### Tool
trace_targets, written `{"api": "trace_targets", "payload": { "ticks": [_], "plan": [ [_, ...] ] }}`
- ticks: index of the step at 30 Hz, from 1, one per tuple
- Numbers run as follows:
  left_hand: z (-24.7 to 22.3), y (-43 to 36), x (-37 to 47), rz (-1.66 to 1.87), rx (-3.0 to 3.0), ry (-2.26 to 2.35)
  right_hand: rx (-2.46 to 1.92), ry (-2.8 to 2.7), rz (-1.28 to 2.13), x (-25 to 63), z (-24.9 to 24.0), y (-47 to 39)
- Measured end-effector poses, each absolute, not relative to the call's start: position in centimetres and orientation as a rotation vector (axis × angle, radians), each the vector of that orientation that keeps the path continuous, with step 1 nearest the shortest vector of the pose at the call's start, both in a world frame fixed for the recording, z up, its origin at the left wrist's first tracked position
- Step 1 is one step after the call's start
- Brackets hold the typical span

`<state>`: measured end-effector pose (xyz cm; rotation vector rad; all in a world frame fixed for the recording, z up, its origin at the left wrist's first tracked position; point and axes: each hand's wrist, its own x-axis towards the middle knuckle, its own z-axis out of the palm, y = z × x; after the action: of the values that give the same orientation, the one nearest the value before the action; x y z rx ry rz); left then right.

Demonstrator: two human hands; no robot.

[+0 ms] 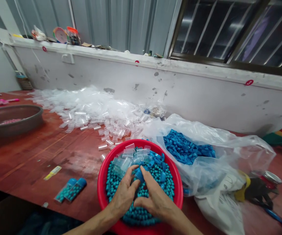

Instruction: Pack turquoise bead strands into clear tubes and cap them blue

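Both hands are over a red basin (101,186) that holds teal beads (166,182), clear plastic tubes (128,155) and blue caps (157,159). My left hand (125,192) has its fingers curled around a blue-capped piece (138,175), which lies between the two hands. My right hand (153,195) touches the same piece with its fingertips, its thumb pointing left toward my left hand. The lower part of the piece is hidden by the fingers. Left of the basin, two bead-filled tubes with blue caps (76,189) lie side by side on the red table (33,156).
A large heap of clear tubes (89,104) lies behind the basin along the wall. To the right, an open plastic bag (204,130) holds blue caps. A grey basin (13,130) stands at far left. A yellow strip (53,173), white bag (219,202) and lidded jar (272,179) are also there.
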<state>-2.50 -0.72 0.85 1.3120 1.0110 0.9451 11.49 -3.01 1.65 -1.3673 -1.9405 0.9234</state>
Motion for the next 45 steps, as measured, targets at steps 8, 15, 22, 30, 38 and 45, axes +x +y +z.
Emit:
{"api": "trace_targets", "payload": {
  "ticks": [8,15,22,30,38,45],
  "plan": [
    [1.1,-0.8,-1.8,0.928,1.284,0.999,-1.493,-1.959,0.420,9.1,-0.1,-3.9],
    [1.0,-1.1,-1.3,0.938,1.271,1.001,-1.474,-1.966,0.397,8.9,-0.2,-4.2],
    [1.8,-1.2,-4.0,0.861,1.606,1.072,-1.477,-2.167,0.616,8.7,0.6,-5.0],
    [2.1,1.2,-16.3,0.520,2.077,2.059,-1.608,-2.107,0.551,13.8,0.9,-2.9],
    [2.4,2.0,-11.6,0.482,2.454,1.900,-1.667,-2.361,0.282,11.2,2.1,0.4],
    [-1.2,5.0,-6.3,0.329,2.621,1.699,-1.801,-2.562,0.288,7.0,0.8,2.8]
  ]
}}
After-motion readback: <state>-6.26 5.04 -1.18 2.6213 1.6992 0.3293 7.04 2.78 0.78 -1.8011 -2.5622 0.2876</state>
